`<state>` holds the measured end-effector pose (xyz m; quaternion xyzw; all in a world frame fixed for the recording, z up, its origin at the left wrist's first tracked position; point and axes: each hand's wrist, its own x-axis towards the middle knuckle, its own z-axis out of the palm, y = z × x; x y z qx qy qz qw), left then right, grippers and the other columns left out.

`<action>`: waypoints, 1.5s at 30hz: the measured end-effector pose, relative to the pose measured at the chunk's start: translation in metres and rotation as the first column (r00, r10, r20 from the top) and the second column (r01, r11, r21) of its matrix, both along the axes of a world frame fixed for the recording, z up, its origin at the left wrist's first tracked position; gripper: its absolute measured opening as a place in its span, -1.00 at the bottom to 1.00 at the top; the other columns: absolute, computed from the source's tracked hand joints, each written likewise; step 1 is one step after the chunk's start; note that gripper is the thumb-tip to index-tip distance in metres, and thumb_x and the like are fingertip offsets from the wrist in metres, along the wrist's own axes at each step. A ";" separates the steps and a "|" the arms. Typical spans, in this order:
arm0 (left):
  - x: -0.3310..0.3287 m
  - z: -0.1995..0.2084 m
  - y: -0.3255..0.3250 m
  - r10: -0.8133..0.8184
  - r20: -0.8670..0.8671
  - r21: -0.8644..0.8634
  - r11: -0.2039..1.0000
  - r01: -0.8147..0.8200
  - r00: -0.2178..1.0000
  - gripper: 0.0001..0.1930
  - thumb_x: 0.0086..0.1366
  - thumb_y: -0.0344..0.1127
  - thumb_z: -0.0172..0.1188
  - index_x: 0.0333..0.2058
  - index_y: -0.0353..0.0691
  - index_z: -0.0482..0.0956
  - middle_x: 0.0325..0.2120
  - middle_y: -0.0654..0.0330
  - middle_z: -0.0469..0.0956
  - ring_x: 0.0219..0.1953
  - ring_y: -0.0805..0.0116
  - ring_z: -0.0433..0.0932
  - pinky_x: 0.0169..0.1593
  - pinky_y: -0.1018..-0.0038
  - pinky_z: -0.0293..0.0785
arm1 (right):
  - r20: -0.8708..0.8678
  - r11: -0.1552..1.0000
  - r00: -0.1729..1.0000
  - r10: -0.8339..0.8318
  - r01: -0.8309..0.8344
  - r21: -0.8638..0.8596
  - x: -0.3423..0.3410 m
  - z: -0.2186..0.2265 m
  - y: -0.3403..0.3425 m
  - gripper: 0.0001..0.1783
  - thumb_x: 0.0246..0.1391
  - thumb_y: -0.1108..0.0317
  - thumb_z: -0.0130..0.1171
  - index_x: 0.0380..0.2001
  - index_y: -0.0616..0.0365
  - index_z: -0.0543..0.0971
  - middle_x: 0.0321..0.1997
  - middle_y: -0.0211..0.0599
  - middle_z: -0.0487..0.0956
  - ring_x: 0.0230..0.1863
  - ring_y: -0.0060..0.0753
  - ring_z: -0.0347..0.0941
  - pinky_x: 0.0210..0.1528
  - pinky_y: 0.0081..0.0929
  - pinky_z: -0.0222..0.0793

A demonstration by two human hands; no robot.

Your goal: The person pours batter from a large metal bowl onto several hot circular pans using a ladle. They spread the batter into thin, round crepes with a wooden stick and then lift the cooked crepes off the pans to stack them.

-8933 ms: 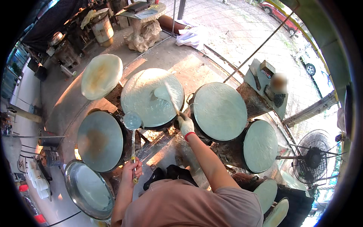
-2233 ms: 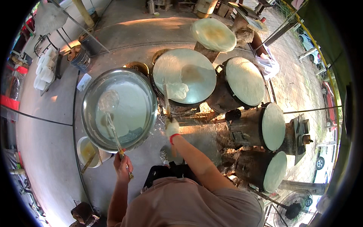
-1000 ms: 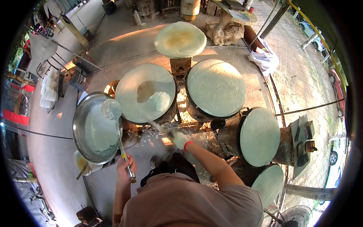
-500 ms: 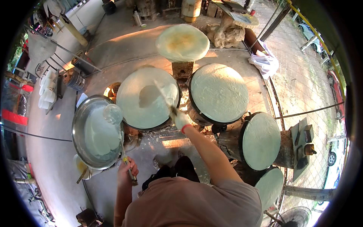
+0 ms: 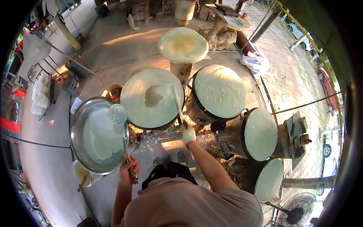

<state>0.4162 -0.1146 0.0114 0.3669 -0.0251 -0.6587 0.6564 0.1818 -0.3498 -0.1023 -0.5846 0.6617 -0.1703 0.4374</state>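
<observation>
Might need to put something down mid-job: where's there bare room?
Bare floor shows left of the metal basin, nearer than the white containers. Another patch lies between the dark buckets and the pale disc. It's crowded from the basin rightward: left hand with ladle, right hand with spreader, and four round pans close together.

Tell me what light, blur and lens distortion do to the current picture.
Head view: fisheye bending, with black corners around the image; head view: the outdoor ground at right glares nearly white in places; head view: warm sunlight streaks the floor; head view: the spreader in the right hand looks smeared, probably by motion; head view: the metal basin shows bright reflections.
</observation>
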 end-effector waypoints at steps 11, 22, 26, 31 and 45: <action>0.009 0.001 -0.007 -0.078 0.012 0.053 0.996 0.078 0.997 -0.83 0.18 -0.37 0.12 -0.26 -0.14 0.36 -0.52 0.28 0.29 -0.61 0.48 0.27 -0.54 0.53 0.22 | 0.706 0.935 0.613 -0.355 0.220 0.279 0.062 -0.059 0.002 -0.60 0.18 0.35 0.00 0.06 0.28 0.42 -0.55 -0.61 0.37 -0.60 -0.75 0.14 -0.59 -0.71 0.03; -0.017 -0.002 -0.028 -0.034 -0.055 0.107 0.993 0.039 0.998 -0.86 0.19 -0.44 0.07 -0.26 -0.16 0.36 -0.54 0.25 0.30 -0.65 0.49 0.25 -0.59 0.55 0.20 | 0.382 0.999 0.924 0.021 -0.005 -0.042 0.023 -0.021 -0.101 -0.60 0.16 0.29 -0.05 0.04 0.19 0.45 -0.37 -0.20 0.60 -0.51 -0.44 0.44 -0.45 -0.45 0.35; -0.043 -0.006 -0.033 0.039 -0.077 0.172 0.985 -0.025 0.996 -0.88 0.21 -0.42 0.07 -0.27 -0.14 0.35 -0.55 0.26 0.30 -0.67 0.50 0.24 -0.63 0.56 0.18 | 0.109 0.960 0.957 0.268 -0.256 -0.110 0.010 -0.015 -0.095 -0.55 0.13 0.15 -0.01 0.06 0.07 0.45 -0.24 -0.08 0.60 -0.24 -0.16 0.55 -0.19 -0.31 0.42; -0.072 -0.010 -0.035 0.074 -0.066 0.190 0.980 -0.061 0.995 -0.92 0.27 -0.34 0.03 -0.31 -0.15 0.33 -0.58 0.26 0.29 -0.72 0.51 0.22 -0.70 0.56 0.13 | -0.011 0.915 0.917 0.399 -0.399 -0.053 0.025 0.027 -0.150 -0.61 0.15 0.24 -0.06 -0.02 0.19 0.48 -0.14 0.06 0.56 -0.10 -0.01 0.49 -0.04 -0.35 0.35; -0.068 -0.026 -0.070 -0.149 0.352 0.463 0.886 -0.033 0.924 -0.87 0.22 -0.32 0.00 -0.46 -0.17 0.27 -0.78 0.29 0.21 -0.83 0.50 0.19 -0.78 0.51 0.11 | 0.457 0.820 0.766 0.451 -0.559 0.128 0.000 -0.039 -0.136 -0.68 0.15 0.36 0.07 -0.06 0.30 0.51 -0.37 -0.43 0.50 -0.39 -0.63 0.31 -0.36 -0.70 0.26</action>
